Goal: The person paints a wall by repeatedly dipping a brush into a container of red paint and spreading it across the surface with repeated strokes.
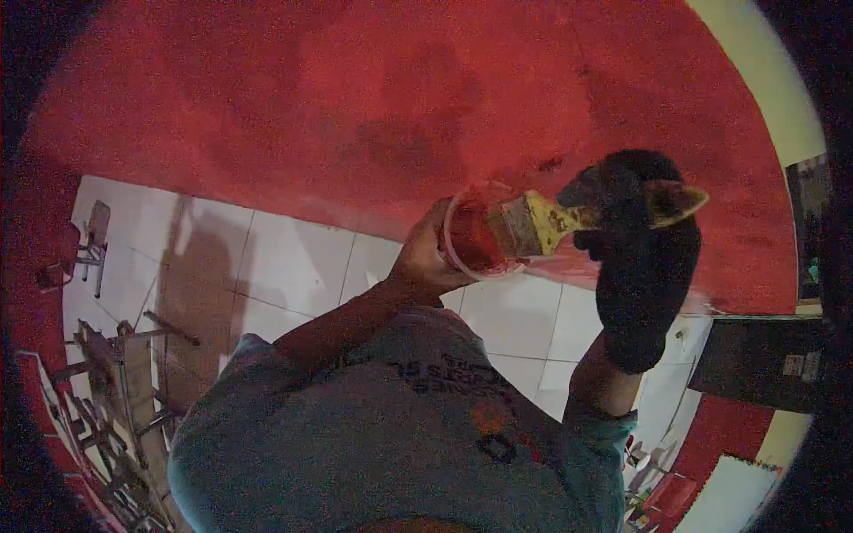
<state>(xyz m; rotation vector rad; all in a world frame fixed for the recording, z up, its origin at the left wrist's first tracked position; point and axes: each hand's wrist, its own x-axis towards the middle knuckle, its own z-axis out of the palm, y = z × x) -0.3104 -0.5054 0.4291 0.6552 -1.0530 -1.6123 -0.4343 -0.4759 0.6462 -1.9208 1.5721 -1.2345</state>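
My left hand, bare, is wrapped round the side of a round tub of red paint, whose open top faces the camera. In a dark glove, my right hand grips the wooden handle of a wide paintbrush. The brush points left, and its bristles are at the tub's opening, over the red paint. Just beyond both hands stands a red wall with darker, uneven patches.
White floor tiles lie below the wall. Metal-framed furniture stands at the lower left, and a chair at the far left. A dark panel is at the right, with a white board at the lower right.
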